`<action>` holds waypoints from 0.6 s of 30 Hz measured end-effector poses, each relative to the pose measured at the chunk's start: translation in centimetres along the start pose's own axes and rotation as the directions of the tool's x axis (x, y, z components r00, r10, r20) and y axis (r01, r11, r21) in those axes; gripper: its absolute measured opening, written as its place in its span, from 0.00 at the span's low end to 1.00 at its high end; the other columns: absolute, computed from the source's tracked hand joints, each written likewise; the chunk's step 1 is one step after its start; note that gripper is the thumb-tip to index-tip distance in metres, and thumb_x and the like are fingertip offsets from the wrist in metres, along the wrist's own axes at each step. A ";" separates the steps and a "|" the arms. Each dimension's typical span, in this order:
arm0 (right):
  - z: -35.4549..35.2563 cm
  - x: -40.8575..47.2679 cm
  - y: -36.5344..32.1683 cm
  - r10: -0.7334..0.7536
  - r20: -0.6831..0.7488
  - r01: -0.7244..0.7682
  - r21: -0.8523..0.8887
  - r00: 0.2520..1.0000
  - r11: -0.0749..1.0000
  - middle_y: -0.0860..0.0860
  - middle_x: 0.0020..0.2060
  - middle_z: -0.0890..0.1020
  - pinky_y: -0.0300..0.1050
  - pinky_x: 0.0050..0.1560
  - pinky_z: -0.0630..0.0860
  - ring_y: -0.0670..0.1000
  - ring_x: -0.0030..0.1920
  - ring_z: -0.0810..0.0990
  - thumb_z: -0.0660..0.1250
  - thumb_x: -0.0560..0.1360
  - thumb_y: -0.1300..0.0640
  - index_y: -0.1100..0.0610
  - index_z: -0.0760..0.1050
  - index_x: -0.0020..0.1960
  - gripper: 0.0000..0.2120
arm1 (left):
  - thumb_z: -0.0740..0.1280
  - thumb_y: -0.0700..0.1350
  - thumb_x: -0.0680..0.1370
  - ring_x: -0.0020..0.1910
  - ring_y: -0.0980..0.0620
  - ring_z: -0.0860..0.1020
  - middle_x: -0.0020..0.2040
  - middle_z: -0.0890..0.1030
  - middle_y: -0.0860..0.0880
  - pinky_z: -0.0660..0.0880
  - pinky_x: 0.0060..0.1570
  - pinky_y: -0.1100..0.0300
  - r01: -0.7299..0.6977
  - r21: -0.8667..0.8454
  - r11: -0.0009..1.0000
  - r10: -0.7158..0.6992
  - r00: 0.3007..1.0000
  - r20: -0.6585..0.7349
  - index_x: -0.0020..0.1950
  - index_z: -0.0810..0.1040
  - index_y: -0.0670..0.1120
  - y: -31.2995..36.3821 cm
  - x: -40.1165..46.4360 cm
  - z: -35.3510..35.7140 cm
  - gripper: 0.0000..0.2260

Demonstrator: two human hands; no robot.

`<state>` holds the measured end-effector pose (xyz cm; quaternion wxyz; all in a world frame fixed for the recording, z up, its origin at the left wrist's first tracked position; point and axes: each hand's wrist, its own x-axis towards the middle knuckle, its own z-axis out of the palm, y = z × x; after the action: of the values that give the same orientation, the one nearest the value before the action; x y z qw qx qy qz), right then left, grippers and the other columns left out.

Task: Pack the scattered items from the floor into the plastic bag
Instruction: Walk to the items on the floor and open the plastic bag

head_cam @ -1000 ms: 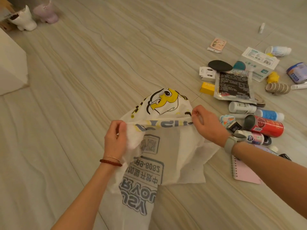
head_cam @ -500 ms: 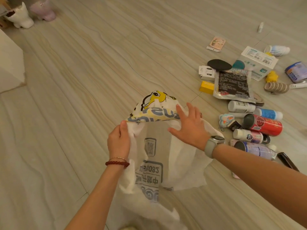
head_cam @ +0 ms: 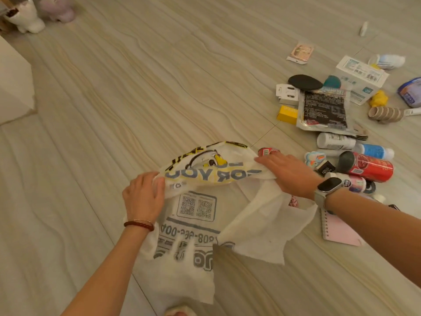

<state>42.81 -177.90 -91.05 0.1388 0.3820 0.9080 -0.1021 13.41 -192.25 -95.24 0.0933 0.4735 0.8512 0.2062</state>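
White and thin, the plastic bag [head_cam: 196, 215] lies on the floor [head_cam: 159, 87] in front of the person, printed with grey lettering, two square codes and a yellow cartoon figure near its top edge. The left hand [head_cam: 143, 197] pinches the bag's rim at its left side, its grip pressed together on the plastic; a dark red bracelet [head_cam: 139, 224] circles that wrist. The right hand [head_cam: 289, 172] holds the same rim at the right side, fingers lying flat along the fold, and whether the thumb closes under it is hidden. A watch [head_cam: 328, 187] with a pale strap sits on the right wrist. Between the two hands the rim is stretched out in a band, and the rest of the bag spreads loosely toward the camera.

Just beyond the right fingertips a small red can [head_cam: 267, 151] lies on the floor, partly covered by the hand. To the right is the scatter of items: a larger red can [head_cam: 369, 167] on its side, a white bottle [head_cam: 335, 141], a blue and white bottle [head_cam: 376, 151], a dark flat packet [head_cam: 323, 110], a yellow box [head_cam: 287, 115], a white box [head_cam: 362, 78], a black oval pad [head_cam: 305, 82] and a pink notebook [head_cam: 339, 231] near the right forearm. Well apart, at the far left, stand a white planter [head_cam: 25, 19] and a pale purple planter [head_cam: 58, 8].
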 end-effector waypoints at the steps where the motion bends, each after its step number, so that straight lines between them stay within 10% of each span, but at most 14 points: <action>1: 0.3 0.0 -0.6 -0.018 -0.060 0.016 -0.033 0.998 0.999 0.54 0.66 0.70 0.52 0.59 0.69 0.57 0.64 0.70 0.64 0.73 0.59 0.52 0.58 0.72 0.30 | 0.50 0.56 0.73 0.58 0.40 0.72 0.58 0.77 0.43 0.67 0.57 0.44 -0.058 0.012 0.998 0.059 0.998 -0.032 0.58 0.74 0.45 0.6 -0.1 0.0 0.23; 7: 1.3 0.7 -3.3 0.024 -0.356 -0.107 -0.214 0.934 0.971 0.58 0.47 0.80 0.48 0.37 0.73 0.60 0.41 0.79 0.75 0.59 0.62 0.54 0.75 0.52 0.23 | 0.63 0.61 0.70 0.65 0.42 0.70 0.68 0.71 0.44 0.67 0.61 0.41 -0.530 0.278 0.801 0.499 0.848 0.179 0.68 0.63 0.54 3.0 -0.2 2.5 0.29; 9: 1.1 1.3 -2.8 0.038 -0.361 -0.134 -0.245 0.932 0.960 0.56 0.42 0.81 0.45 0.32 0.71 0.58 0.37 0.78 0.75 0.57 0.65 0.55 0.78 0.47 0.20 | 0.64 0.56 0.72 0.48 0.44 0.81 0.54 0.81 0.44 0.77 0.42 0.52 -0.512 0.238 0.825 0.480 0.858 0.181 0.62 0.72 0.49 3.3 1.3 3.4 0.20; 12: 0.7 1.4 -2.6 0.078 -0.402 -0.152 -0.157 0.912 0.976 0.58 0.44 0.81 0.46 0.30 0.72 0.59 0.38 0.77 0.76 0.59 0.64 0.56 0.77 0.51 0.21 | 0.61 0.51 0.73 0.20 0.50 0.75 0.23 0.78 0.48 0.63 0.21 0.66 -0.482 0.219 0.848 0.464 0.876 0.129 0.39 0.79 0.45 4.0 2.4 3.1 0.12; 18: 3.1 0.7 -3.5 -0.077 -0.271 0.034 -0.158 0.960 0.987 0.60 0.64 0.74 0.56 0.49 0.78 0.62 0.59 0.76 0.75 0.61 0.58 0.50 0.62 0.69 0.39 | 0.51 0.52 0.76 0.21 0.43 0.70 0.23 0.75 0.39 0.57 0.23 0.64 -0.168 -0.100 0.981 0.165 0.985 -0.044 0.41 0.74 0.39 4.0 1.0 1.9 0.19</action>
<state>40.36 -180.74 -93.97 0.0364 0.3551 0.9340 0.0175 16.63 -189.09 -95.21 0.0852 0.5340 0.7982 0.2655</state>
